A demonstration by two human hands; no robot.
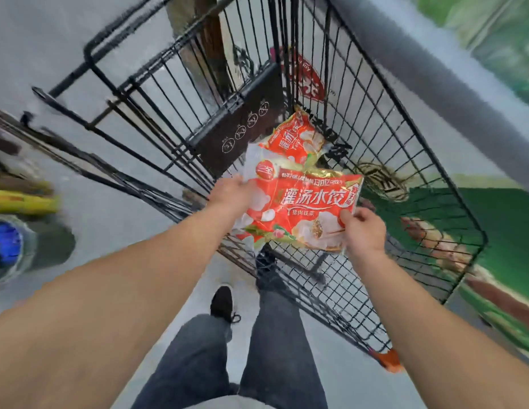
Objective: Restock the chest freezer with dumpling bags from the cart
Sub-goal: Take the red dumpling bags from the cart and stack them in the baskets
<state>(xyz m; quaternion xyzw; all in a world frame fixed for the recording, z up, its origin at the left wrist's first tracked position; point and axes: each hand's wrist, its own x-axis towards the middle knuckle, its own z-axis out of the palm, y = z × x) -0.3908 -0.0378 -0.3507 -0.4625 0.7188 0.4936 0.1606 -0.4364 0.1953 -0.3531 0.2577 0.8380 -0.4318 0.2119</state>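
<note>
Grocery shop, frozen aisle by the look. Black wire shopping cart (pixel 331 119) w/ fold-down child seat flap (pixel 242 122) bearing warning icons, standing on a smooth grey floor (pixel 36 31). Printed retail dumpling bags (pixel 298 211) over the cart; grey freezer rim (pixel 434 84) at right w/ green packs (pixel 499 45) behind glass.

We hold one dumpling bag (pixel 304 208) over the cart (pixel 434 160), our left hand (pixel 230 196) at its left edge, our right hand (pixel 365 228) at its right; a second bag (pixel 295 140) lies in the cart behind it, the freezer rim (pixel 434 84) to the right
</note>
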